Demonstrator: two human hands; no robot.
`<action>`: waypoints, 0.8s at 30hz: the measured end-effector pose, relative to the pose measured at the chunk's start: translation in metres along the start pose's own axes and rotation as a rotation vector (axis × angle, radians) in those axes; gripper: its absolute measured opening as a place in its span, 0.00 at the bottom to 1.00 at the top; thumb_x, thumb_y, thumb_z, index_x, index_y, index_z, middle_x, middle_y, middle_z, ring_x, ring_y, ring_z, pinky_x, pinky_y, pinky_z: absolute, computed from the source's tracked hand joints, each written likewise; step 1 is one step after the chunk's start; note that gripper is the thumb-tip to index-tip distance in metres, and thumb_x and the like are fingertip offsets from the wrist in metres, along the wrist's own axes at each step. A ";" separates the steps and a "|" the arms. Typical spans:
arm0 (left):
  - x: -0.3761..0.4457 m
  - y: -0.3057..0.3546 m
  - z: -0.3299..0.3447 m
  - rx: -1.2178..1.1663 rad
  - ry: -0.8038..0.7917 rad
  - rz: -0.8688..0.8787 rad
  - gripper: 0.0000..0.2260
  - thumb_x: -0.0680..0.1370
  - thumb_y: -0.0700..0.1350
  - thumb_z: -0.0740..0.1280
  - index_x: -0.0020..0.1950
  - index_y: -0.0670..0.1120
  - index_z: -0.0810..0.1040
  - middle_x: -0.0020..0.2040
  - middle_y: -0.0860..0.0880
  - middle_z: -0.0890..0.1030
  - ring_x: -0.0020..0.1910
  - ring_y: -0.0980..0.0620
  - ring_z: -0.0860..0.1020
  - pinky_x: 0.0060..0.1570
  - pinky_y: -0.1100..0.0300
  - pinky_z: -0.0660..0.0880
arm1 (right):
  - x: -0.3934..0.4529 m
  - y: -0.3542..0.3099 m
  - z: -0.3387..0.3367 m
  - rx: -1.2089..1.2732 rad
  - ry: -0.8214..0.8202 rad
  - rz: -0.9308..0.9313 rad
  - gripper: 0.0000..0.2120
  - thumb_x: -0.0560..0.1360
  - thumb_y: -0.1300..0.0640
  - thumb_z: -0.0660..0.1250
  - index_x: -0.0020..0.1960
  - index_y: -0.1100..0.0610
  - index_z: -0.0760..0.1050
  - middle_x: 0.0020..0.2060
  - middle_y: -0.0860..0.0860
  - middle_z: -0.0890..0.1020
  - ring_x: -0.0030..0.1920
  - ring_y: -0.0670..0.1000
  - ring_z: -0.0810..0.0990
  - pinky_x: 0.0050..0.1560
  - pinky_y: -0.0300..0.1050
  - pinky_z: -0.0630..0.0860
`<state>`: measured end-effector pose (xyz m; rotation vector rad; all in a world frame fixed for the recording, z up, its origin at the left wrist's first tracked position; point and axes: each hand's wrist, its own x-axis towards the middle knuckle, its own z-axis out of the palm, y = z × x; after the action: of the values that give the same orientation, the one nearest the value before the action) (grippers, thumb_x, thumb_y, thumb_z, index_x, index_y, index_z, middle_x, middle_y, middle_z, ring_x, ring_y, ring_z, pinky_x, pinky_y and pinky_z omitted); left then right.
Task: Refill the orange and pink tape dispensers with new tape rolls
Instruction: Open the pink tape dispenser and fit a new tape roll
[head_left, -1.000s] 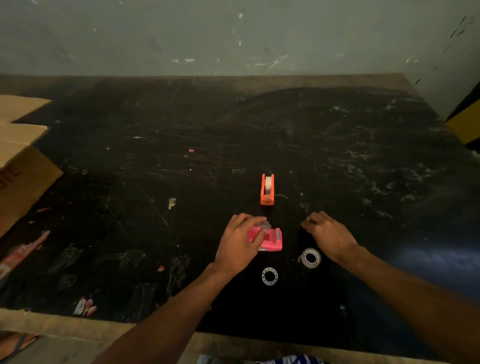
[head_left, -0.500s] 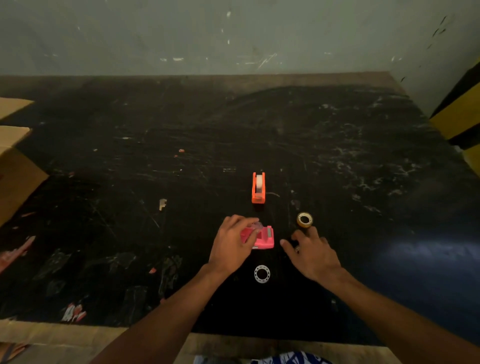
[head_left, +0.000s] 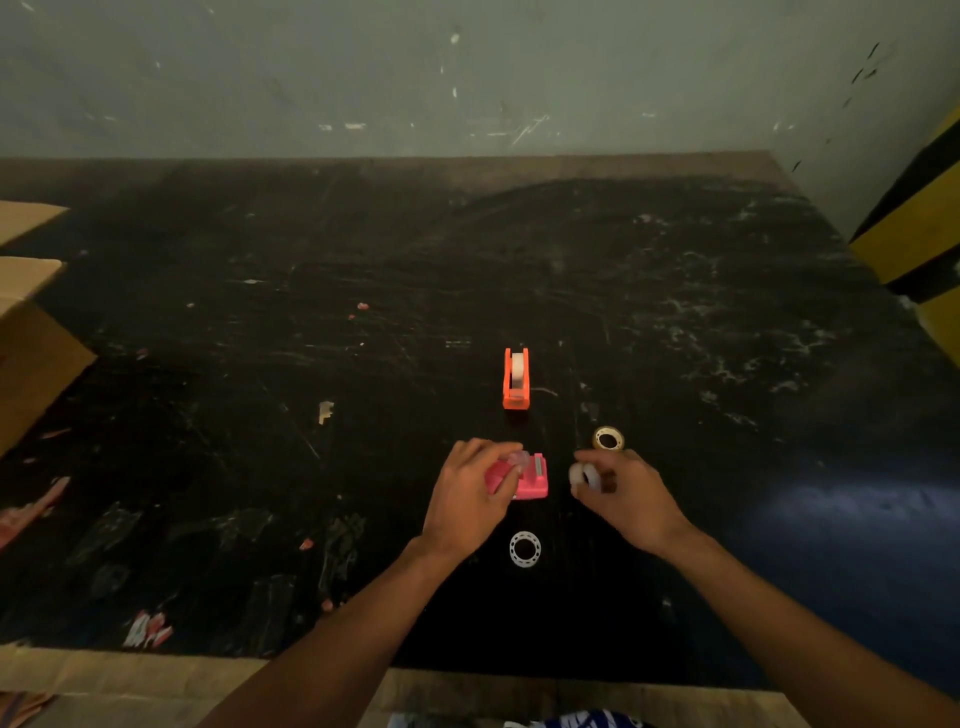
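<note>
The pink tape dispenser (head_left: 532, 480) lies on the black table (head_left: 260, 364) near the front; my left hand (head_left: 470, 496) grips its left side, fingers over the top. My right hand (head_left: 626, 496) holds a clear tape roll (head_left: 584, 477) just off the table, right of the pink dispenser. The orange tape dispenser (head_left: 516, 378) stands farther back with a whitish roll in it. A yellowish tape roll (head_left: 608, 439) lies behind my right hand. A white perforated ring, an empty core (head_left: 524, 548), lies flat between my wrists.
A cardboard box (head_left: 31, 332) sits at the left edge. A yellow-and-black striped post (head_left: 924, 228) stands at the right. Scraps of tape and paper litter the left front of the table. A wall closes off the back.
My right hand came down on the clear roll lying near the front and lifted it beside the pink dispenser. My left hand stayed on the pink dispenser. The head camera shifted slightly.
</note>
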<state>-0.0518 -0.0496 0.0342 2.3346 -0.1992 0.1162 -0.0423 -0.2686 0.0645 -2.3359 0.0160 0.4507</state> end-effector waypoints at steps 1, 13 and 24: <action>-0.001 0.002 0.001 -0.016 0.003 -0.006 0.15 0.77 0.48 0.70 0.64 0.54 0.77 0.58 0.54 0.78 0.58 0.58 0.72 0.60 0.55 0.75 | 0.000 -0.002 0.000 0.118 0.000 -0.008 0.23 0.75 0.56 0.72 0.69 0.47 0.73 0.62 0.49 0.74 0.61 0.48 0.77 0.65 0.49 0.75; 0.000 0.022 0.005 -0.167 0.015 -0.010 0.15 0.75 0.43 0.72 0.60 0.54 0.79 0.54 0.56 0.80 0.56 0.59 0.75 0.56 0.59 0.77 | -0.001 -0.025 0.011 0.932 -0.175 0.021 0.22 0.76 0.65 0.69 0.69 0.57 0.73 0.59 0.55 0.83 0.55 0.49 0.84 0.51 0.40 0.82; -0.001 0.025 -0.002 -0.190 -0.023 -0.030 0.12 0.74 0.44 0.73 0.56 0.53 0.79 0.50 0.61 0.77 0.53 0.58 0.78 0.54 0.57 0.79 | 0.003 -0.035 0.012 0.863 -0.207 0.048 0.16 0.78 0.60 0.68 0.65 0.56 0.74 0.57 0.56 0.84 0.58 0.52 0.83 0.62 0.52 0.78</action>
<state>-0.0572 -0.0653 0.0526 2.1493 -0.1793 0.0529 -0.0385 -0.2346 0.0793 -1.4406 0.1396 0.5676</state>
